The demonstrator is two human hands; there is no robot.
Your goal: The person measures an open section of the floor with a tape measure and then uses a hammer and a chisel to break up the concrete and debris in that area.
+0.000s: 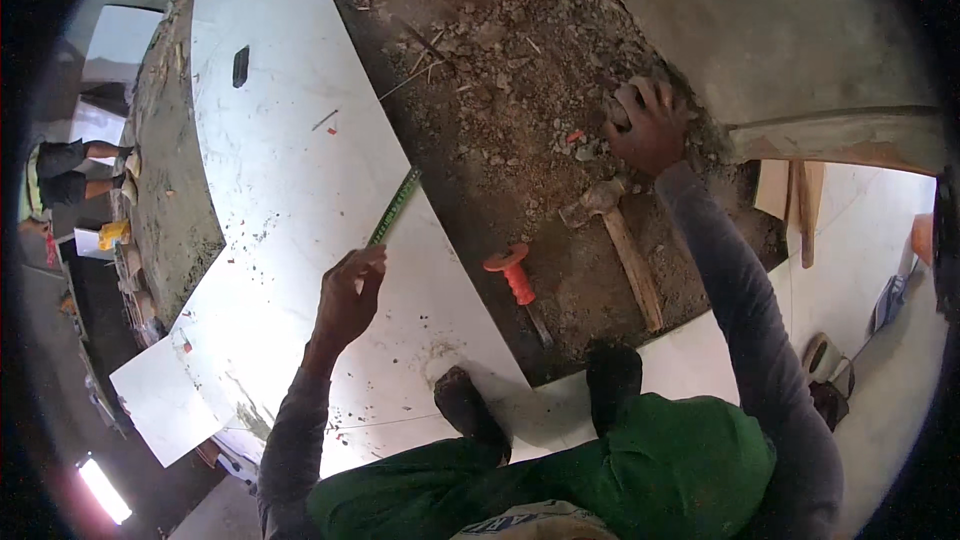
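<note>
My left hand [350, 292] is over the white tiled floor, its thumb and fingers pinched at the near end of a narrow green strip with markings, like a piece of tape measure blade [396, 202]. The strip's far end reaches the tile edge beside the dug-out bed. Against the wall at the far right of the rubble [520, 70], my right hand [650, 130] curls its fingers round a grey lump of rubble [618, 112]. Nearer me lies a hammer [628, 255] with a wooden handle. To its left is a chisel [518, 280] with an orange guarded grip.
White floor tiles [280, 140] border the bed on the left. A bare wall [780, 30] rises at the right. My shoes [468, 410] stand by the bed's near edge. Another person's legs [95, 168] show far left, and footwear [828, 365] lies at right.
</note>
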